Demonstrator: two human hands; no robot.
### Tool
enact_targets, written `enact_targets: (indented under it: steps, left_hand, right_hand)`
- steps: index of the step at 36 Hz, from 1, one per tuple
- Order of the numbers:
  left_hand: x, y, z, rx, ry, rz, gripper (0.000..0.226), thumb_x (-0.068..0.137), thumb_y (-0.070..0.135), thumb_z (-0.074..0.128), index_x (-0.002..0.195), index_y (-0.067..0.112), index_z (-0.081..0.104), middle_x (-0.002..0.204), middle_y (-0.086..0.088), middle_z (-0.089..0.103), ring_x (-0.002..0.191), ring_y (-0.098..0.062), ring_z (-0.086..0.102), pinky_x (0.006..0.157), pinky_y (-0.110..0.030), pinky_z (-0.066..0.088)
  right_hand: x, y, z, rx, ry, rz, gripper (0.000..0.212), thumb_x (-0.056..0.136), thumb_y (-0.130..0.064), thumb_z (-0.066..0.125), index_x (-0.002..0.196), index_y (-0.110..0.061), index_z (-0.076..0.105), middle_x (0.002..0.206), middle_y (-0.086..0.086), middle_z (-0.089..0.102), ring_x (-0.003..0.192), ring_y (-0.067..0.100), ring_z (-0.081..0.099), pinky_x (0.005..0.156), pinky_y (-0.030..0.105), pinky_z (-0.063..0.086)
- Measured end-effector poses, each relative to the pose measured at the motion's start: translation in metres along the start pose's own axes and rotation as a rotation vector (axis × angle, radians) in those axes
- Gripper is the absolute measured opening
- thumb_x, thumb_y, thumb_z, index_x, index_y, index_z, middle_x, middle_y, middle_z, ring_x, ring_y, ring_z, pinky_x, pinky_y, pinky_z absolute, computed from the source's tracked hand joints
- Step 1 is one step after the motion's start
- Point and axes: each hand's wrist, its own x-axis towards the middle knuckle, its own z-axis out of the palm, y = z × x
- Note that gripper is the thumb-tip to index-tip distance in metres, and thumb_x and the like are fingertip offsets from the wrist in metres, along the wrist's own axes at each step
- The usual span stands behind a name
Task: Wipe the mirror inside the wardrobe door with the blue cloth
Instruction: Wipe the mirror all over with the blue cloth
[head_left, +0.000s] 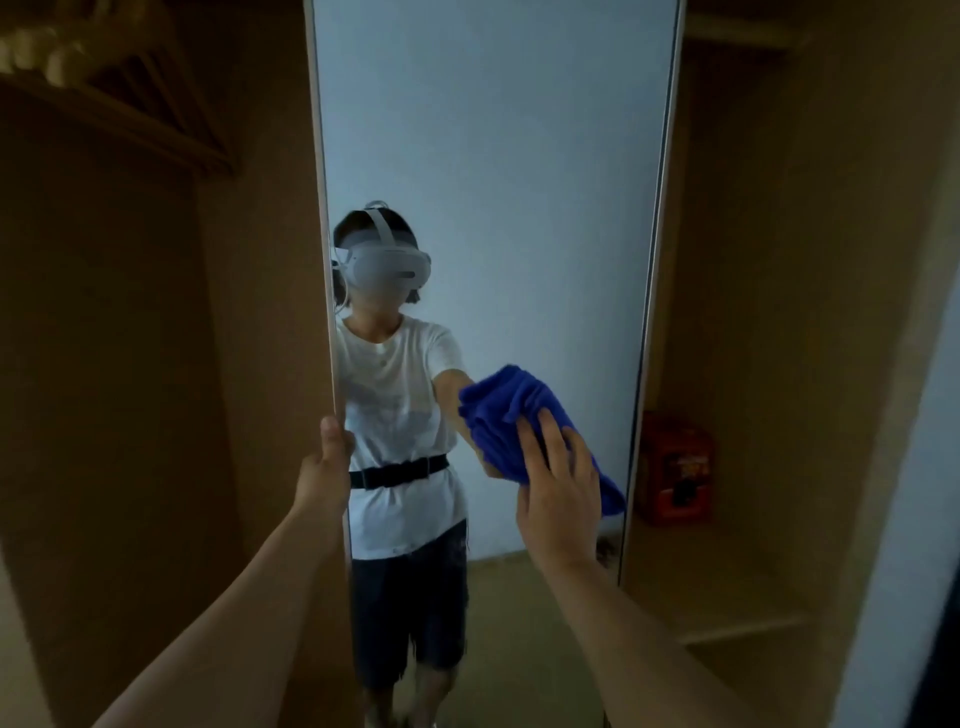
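A tall mirror (493, 130) fills the inside of the open wardrobe door in front of me. It reflects a person in a white shirt wearing a headset. My right hand (558, 488) presses a bunched blue cloth (511, 415) flat against the glass, low and toward the mirror's right edge. My left hand (326, 467) grips the door's left edge at about the same height, thumb on the mirror side.
The wooden wardrobe interior surrounds the door. A slatted shelf (130, 104) sits upper left. To the right, a lower shelf (727, 582) carries a red box (675, 467) close behind the door's right edge.
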Motion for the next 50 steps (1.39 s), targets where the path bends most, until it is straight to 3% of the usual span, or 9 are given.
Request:
enact_targets:
  steps: [4,10,16,19,26,32,40,44,50]
  left_hand:
    - [-0.002,0.000,0.002,0.040,0.029,0.001,0.074,0.089,0.065,0.016,0.115,0.010,0.059,0.095,-0.010,0.062,0.070,-0.018,0.055,0.053,-0.027,0.036]
    - [-0.003,-0.006,0.004,0.008,0.032,-0.018,0.075,0.090,0.064,0.018,0.114,0.004,0.057,0.083,-0.010,0.058,0.066,-0.017,0.053,0.052,-0.026,0.036]
    - [-0.006,-0.021,0.005,-0.044,-0.023,0.004,0.072,0.093,0.058,0.022,0.129,0.000,0.046,0.075,0.005,0.043,0.065,-0.009,0.042,0.059,-0.023,0.035]
    - [-0.007,-0.022,0.005,-0.052,-0.001,0.032,0.075,0.093,0.059,0.023,0.130,-0.002,0.045,0.091,-0.006,0.056,0.086,-0.029,0.054,0.065,-0.031,0.041]
    - [-0.004,-0.027,0.012,-0.079,0.088,-0.017,0.058,0.089,0.064,0.020,0.076,0.017,0.052,0.073,-0.007,0.055,0.065,-0.018,0.051,0.055,-0.027,0.038]
    - [-0.008,-0.050,0.010,-0.078,0.045,-0.016,0.071,0.090,0.063,0.022,0.110,0.004,0.056,0.075,-0.001,0.053,0.065,-0.013,0.047,0.057,-0.024,0.037]
    - [-0.026,-0.074,0.001,-0.006,-0.083,-0.110,0.088,0.080,0.076,0.016,0.130,0.011,0.047,0.134,-0.017,0.048,0.124,-0.034,0.042,0.107,-0.050,0.030]
    - [-0.031,-0.076,0.002,-0.011,-0.087,-0.096,0.081,0.084,0.072,0.016,0.127,0.012,0.049,0.133,-0.016,0.048,0.124,-0.033,0.042,0.108,-0.050,0.028]
    - [-0.028,-0.080,0.004,0.031,-0.018,-0.074,0.081,0.087,0.068,0.015,0.119,0.006,0.056,0.088,-0.009,0.059,0.076,-0.019,0.053,0.063,-0.029,0.041]
  right_hand:
    - [-0.015,0.015,0.001,0.025,-0.093,0.083,0.075,0.059,-0.004,0.085,0.129,-0.006,0.058,0.133,0.016,0.055,0.108,0.040,0.059,0.071,0.048,0.058]
    - [0.048,0.029,-0.011,0.036,0.042,0.266,0.059,0.084,-0.009,0.061,0.140,-0.009,0.042,0.141,0.015,0.043,0.121,0.035,0.045,0.093,0.046,0.045]
    - [0.083,0.057,-0.023,0.008,0.109,0.311,0.057,0.089,-0.014,0.056,0.143,-0.013,0.037,0.145,0.009,0.038,0.122,0.031,0.042,0.086,0.042,0.048]
    - [0.066,0.064,-0.017,0.012,0.109,0.282,0.060,0.084,-0.011,0.058,0.141,-0.013,0.039,0.145,0.008,0.041,0.120,0.031,0.044,0.085,0.042,0.050]
    - [-0.018,0.058,0.019,-0.018,0.008,0.218,0.076,0.066,-0.007,0.077,0.137,-0.008,0.048,0.142,0.014,0.045,0.116,0.041,0.049,0.082,0.052,0.050]
    - [-0.037,0.041,0.030,-0.018,0.041,0.045,0.076,0.065,-0.011,0.082,0.134,-0.011,0.052,0.138,0.011,0.052,0.115,0.036,0.049,0.080,0.050,0.051]
    - [0.024,0.005,0.005,0.078,0.120,-0.016,0.053,0.086,-0.025,0.033,0.133,-0.012,0.054,0.139,0.009,0.051,0.113,0.038,0.055,0.083,0.050,0.049]
    - [0.014,-0.004,0.017,0.035,0.201,-0.087,0.045,0.087,-0.016,0.048,0.130,-0.014,0.057,0.138,0.008,0.052,0.112,0.037,0.057,0.082,0.049,0.050]
    - [-0.045,-0.013,0.046,-0.030,0.168,-0.392,0.044,0.086,-0.009,0.046,0.127,-0.019,0.061,0.138,0.003,0.054,0.112,0.033,0.059,0.083,0.043,0.051]
